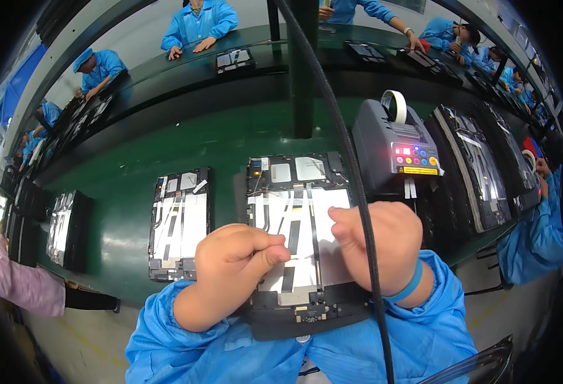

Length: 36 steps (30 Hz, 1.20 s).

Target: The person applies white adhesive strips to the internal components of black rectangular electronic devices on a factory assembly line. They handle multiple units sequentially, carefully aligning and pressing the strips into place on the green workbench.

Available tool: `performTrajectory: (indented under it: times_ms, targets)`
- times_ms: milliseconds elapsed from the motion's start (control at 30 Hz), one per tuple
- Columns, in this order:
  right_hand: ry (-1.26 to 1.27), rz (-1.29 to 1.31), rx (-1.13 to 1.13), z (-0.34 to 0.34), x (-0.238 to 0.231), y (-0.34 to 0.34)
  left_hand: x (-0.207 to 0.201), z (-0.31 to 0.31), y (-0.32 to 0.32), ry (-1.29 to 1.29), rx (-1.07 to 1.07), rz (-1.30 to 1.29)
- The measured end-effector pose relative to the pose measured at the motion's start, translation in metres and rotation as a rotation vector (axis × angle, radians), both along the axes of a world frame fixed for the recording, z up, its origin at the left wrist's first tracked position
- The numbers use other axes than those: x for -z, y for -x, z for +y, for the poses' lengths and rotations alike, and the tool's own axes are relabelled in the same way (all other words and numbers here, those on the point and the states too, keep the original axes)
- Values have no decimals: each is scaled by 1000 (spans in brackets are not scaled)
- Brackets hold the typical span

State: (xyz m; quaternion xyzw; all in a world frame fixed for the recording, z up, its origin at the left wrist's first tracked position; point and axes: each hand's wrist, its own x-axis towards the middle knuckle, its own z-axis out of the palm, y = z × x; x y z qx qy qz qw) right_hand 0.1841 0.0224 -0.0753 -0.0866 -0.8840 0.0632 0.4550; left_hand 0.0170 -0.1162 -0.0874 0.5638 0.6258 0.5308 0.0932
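Your bare left hand (236, 262) is over the left side of the flat, rectangular black device with silver panels (323, 246) directly in front of you, thumb and forefinger drawn together. Your bare right hand (387, 246), wearing a light-blue wristband (409, 286), is over its right side, fingers curled; you cannot tell whether either hand grasps something thin. A similar opened black-and-silver device (195, 224) lies left on the glossy green tabletop (121, 221). Far right stands a grey plastic tape dispenser (374, 144) with lit buttons.
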Motion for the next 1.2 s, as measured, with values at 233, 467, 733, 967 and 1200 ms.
performTrajectory:
  times_ms: [233, 467, 733, 967, 1200]
  targets:
    - [677, -138, -325, 0, -9, 31, 7, 5, 17, 155, 130, -367]
    - [633, -267, -311, 35, -12, 79, 23, 31, 59, -101, -196, 346]
    - [373, -491, -300, 44, 2, 108, 32, 30, 68, -1, -153, 542]
    - [226, -456, -397, 54, 1, 129, 35, 29, 70, 3, -142, 559]
    - [285, -546, -365, 61, 1, 145, 36, 29, 70, -6, -138, 574]
